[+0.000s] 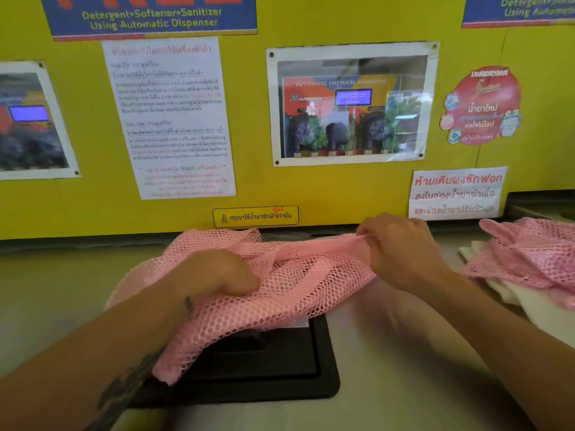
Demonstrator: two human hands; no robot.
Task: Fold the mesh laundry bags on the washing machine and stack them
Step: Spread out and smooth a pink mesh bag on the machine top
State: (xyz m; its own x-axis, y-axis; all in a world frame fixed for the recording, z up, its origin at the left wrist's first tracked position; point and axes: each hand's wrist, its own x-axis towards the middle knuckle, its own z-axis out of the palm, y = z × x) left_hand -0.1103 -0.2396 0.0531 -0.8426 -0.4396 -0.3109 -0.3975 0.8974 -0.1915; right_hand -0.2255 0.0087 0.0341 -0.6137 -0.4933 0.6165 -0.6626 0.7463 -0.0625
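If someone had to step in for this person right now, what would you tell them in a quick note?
Left hand: gripping the near left part of the pink mesh bag.
Right hand: pinching the bag's far right edge, pulling it taut.
The bag lies crumpled on the washer top, partly over the black lid.
Off to the right, another pink bag sits loosely on white folded items; it does not look neatly folded.
Done: the bag is in hand and being spread.
Left: flatten it, fold it, then stack it; probably fold the bag at right too.
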